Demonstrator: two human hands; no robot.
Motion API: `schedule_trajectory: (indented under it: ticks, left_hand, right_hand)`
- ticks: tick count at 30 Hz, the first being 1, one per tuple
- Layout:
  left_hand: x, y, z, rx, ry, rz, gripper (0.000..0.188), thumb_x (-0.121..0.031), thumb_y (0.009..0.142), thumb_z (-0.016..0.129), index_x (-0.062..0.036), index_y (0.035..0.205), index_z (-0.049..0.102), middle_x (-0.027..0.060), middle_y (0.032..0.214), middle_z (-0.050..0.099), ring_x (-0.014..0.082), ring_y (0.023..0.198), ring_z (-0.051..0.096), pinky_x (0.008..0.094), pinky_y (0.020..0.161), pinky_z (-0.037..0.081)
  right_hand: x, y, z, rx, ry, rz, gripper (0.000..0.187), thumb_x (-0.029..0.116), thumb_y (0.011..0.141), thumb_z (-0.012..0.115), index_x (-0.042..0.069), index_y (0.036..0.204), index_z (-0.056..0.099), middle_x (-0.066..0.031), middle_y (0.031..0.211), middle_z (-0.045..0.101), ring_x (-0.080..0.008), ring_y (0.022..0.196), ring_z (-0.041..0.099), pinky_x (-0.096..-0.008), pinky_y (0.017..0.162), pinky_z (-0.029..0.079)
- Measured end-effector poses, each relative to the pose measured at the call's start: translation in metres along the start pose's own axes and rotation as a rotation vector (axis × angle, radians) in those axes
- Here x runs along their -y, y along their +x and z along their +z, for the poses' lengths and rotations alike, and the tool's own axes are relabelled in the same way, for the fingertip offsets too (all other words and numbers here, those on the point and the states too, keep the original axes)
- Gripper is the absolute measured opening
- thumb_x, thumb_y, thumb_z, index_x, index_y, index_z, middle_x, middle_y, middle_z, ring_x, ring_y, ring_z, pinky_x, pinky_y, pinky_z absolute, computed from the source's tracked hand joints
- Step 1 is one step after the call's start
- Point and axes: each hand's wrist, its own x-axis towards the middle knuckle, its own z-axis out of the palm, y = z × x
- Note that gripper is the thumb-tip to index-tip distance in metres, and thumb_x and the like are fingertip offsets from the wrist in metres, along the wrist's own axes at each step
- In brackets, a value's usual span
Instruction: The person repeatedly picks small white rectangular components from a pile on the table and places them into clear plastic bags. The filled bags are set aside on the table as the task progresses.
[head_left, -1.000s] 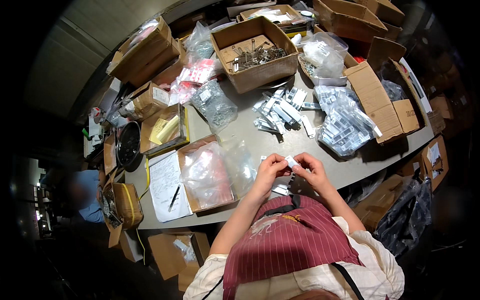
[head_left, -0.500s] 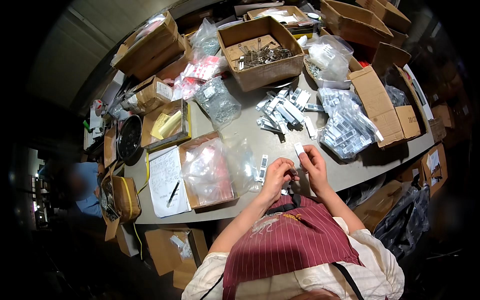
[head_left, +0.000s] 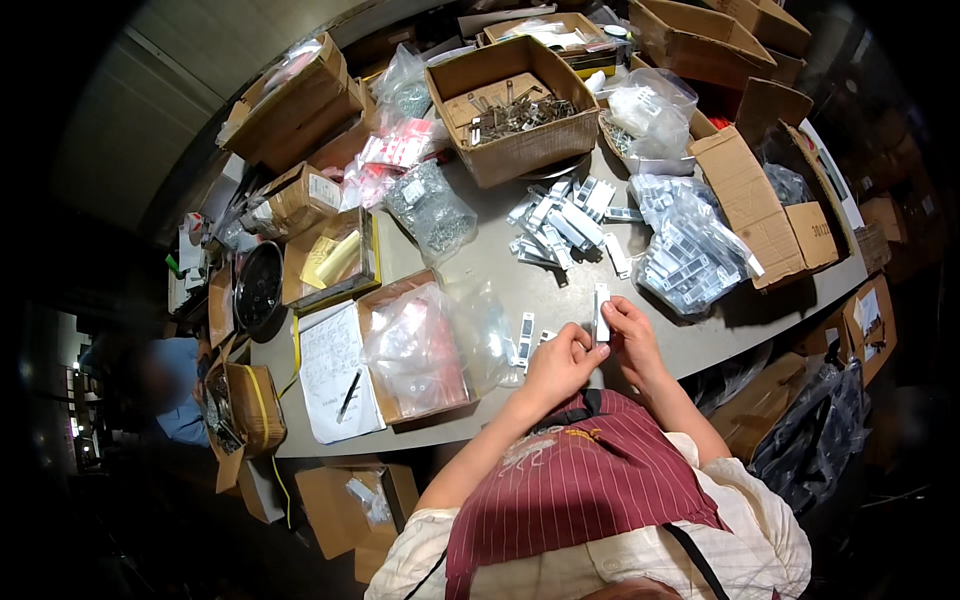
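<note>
My right hand (head_left: 636,342) grips a slim white rectangular housing (head_left: 601,316) between thumb and fingers, standing nearly upright over the table's near edge. My left hand (head_left: 562,364) is closed, its thumb and fingertips at the housing's lower end. Whatever those fingers pinch is too small or hidden to make out. Beside the left hand, a similar white piece with dark windows (head_left: 525,340) lies on the table, with another partly covered by the hand. Farther off is a loose pile of such white and grey housings (head_left: 563,225).
A clear bag of housings (head_left: 690,270) lies right of the pile. Behind stands a cardboard box of metal parts (head_left: 530,150). At left are a box lined with clear plastic (head_left: 415,385), a written sheet with a pen (head_left: 335,375), and a black round tray (head_left: 259,290).
The housing in my right hand has turned from tilted to nearly upright. My left hand has moved right, bringing its fingertips against the housing's lower end.
</note>
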Motion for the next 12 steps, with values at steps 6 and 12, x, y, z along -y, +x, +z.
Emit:
schedule_trajectory:
  ticks: [6,12]
  left_hand:
    - [0.032,0.008,0.009,-0.076,0.045,0.371,0.019,-0.017,0.097,0.056,0.0016,0.09,0.056,0.0192,0.07,0.059,0.0408,0.069,0.059,0.0435,0.065,0.047]
    - [0.042,0.004,-0.003,0.296,-0.499,-0.054,0.016,-0.018,0.095,0.059,-0.002,0.091,0.063,0.0094,0.084,0.065,0.0276,0.069,0.058,0.0411,0.065,0.047]
  right_hand:
    - [-0.015,0.007,-0.012,0.007,-0.104,-0.049,0.025,0.022,0.097,0.063,0.001,0.112,0.062,-0.0007,0.093,0.063,-0.0076,0.08,0.056,-0.0223,0.071,0.044]
    - [-0.027,0.031,-0.047,0.09,-0.577,-0.014,0.027,0.023,0.097,0.064,0.006,0.117,0.063,0.0002,0.087,0.061,-0.0072,0.075,0.055,-0.0233,0.067,0.044]
